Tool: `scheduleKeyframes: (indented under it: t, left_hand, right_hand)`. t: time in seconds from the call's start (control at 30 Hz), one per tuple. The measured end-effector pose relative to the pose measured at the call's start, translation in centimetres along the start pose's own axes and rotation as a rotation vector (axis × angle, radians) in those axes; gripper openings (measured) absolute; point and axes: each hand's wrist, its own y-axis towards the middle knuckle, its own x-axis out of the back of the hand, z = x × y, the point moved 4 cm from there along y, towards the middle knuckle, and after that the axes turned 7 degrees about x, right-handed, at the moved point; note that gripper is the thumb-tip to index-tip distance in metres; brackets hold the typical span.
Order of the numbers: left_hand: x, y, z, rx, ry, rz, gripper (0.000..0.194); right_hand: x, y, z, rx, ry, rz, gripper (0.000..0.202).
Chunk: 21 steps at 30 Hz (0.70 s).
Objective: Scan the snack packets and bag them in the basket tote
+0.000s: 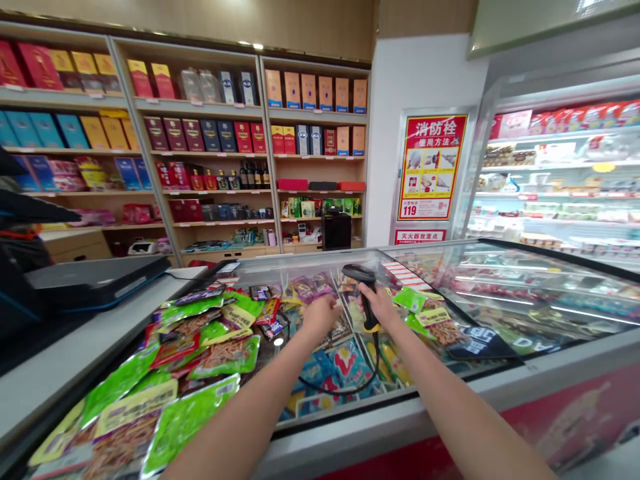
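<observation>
Step, by judgement, in the head view: handling the scanner [360, 272] among snack packets [227, 357]; the next move calls for a steady grip and slack in the cable [376, 363].
Right hand [379, 301]: clamped around the scanner's handle.
Left hand [321, 315]: fingers curled, contents hidden; cannot tell whether it grips anything.
Scanner: above the freezer [345, 421] glass, toward its far edge; packets heaped along the left edge.

Two hands [320, 315], one scanner [359, 272], one cable [377, 359] and six peach boxes [309, 92] on the top shelf [315, 115]
</observation>
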Motion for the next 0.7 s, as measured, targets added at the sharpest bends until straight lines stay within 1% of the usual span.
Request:
scheduleKeyframes:
  t: [0.07, 0.1, 0.17, 0.23, 0.33, 0.43, 0.5, 0.6, 0.63, 0.7]
  left_hand:
    - [-2.9, 0.3, -2.9, 0.006, -0.049, 0.054, 0.024]
    - [-4.2, 0.5, -4.3, 0.0, -0.067, 0.05, 0.027]
    - [-6.4, 0.8, -6.6, -0.006, -0.086, 0.006, 0.028]
    - [-8.3, 1.1, -8.3, 0.012, -0.087, -0.036, 0.029]
    - [-10.3, 1.6, -9.7, 0.039, -0.075, -0.052, 0.031]
    - [-11.1, 1.9, -10.3, 0.047, -0.098, -0.043, 0.026]
    - [-11.3, 2.0, -10.5, 0.058, -0.125, -0.011, 0.021]
    - [-11.3, 2.5, -10.2, 0.082, -0.215, 0.035, 0.017]
    - [-11.0, 2.9, -9.8, 0.09, -0.281, 0.031, 0.016]
    - [-10.1, 3.9, -8.6, 0.094, -0.453, -0.045, 0.014]
  right_hand:
    - [2.8, 0.4, -0.1, 0.024, -0.003, -0.127, 0.043]
    - [4.0, 0.4, -0.2, 0.034, 0.005, -0.187, 0.044]
    - [6.0, 0.4, -0.6, 0.051, 0.031, -0.287, 0.045]
    - [7.2, 0.3, -1.0, 0.057, 0.052, -0.352, 0.046]
    - [7.9, 0.2, -1.4, 0.068, 0.009, -0.379, 0.045]
    - [8.0, 0.2, -1.1, 0.126, -0.099, -0.384, 0.043]
    - [8.0, 0.1, -0.8, 0.152, -0.148, -0.389, 0.043]
    - [7.6, 0.1, -0.5, 0.153, -0.181, -0.353, 0.043]
    - [7.4, 0.1, -0.5, 0.148, -0.177, -0.334, 0.043]
    - [7.1, 0.0, -0.6, 0.131, -0.133, -0.299, 0.044]
